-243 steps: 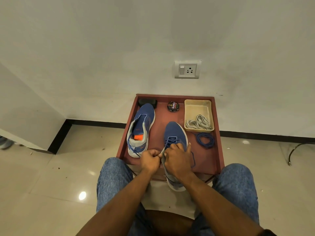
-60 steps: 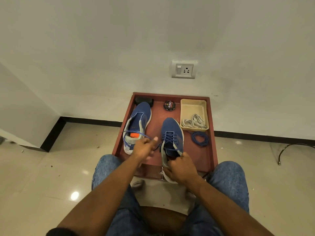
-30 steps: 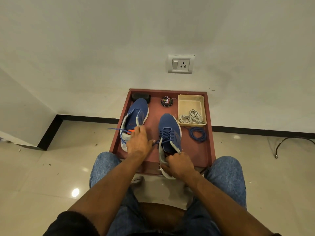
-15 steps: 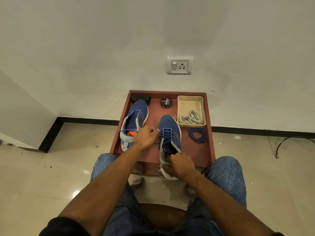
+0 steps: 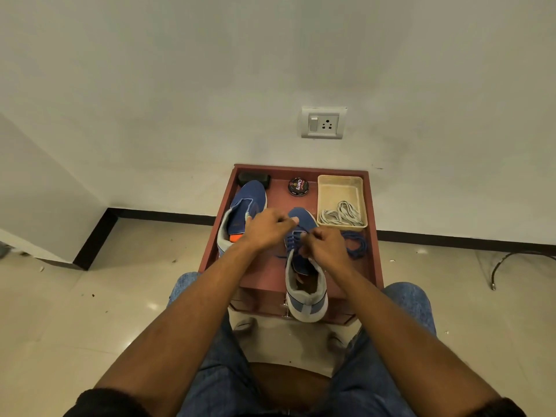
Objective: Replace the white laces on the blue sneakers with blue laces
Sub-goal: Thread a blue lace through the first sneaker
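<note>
White wall and glossy floor tiles frame the low red-brown table (image 5: 272, 284) at our knees. Half a second ago our left hand (image 5: 264, 231) sat beside the near sneaker (image 5: 304, 266) drawing lace sideways while our right steadied the collar; now both have met over the eyelets. Our left fingers are curled and seem to pinch the blue lace (image 5: 296, 236) near the toe end. Our right hand (image 5: 326, 251) is curled at the upper eyelets, but we cannot tell whether it grips lace. We judge that one pull is done and the next crossing is starting. The far sneaker (image 5: 246, 209) looks unlaced, with a spare blue lace (image 5: 356, 245) coiled beside the beige tray (image 5: 340, 183) holding the white laces (image 5: 341, 215). The polish tin (image 5: 298, 186) reads "Cherry".
</note>
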